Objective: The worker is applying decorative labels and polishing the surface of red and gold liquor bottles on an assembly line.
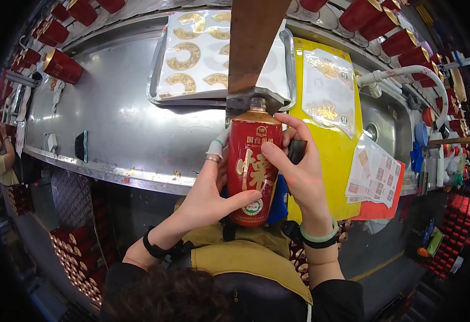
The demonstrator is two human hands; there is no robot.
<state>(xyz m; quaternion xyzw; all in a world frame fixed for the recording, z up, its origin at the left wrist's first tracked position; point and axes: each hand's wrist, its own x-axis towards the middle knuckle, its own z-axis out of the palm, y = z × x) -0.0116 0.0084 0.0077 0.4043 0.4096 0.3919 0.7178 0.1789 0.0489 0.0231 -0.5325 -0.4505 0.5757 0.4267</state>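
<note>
Between my hands is a red bottle with gold decoration and a small round white-green label low on its front. It is upright in the picture, with its uncapped clear neck pointing away from me. My left hand wraps the left side, its thumb across the lower front; white tape covers one finger. My right hand grips the upper right side, thumb pressed on the front. A short black object shows between its thumb and fingers; its kind is unclear. The bottle's neck lies against a dark metal bracket below a brown upright post.
A metal tray behind the post bears a sheet of gold arc-shaped stickers. On the yellow board lie clear label sheets and printed sticker sheets. A sink with a white tap is at right; a red cup stands far left.
</note>
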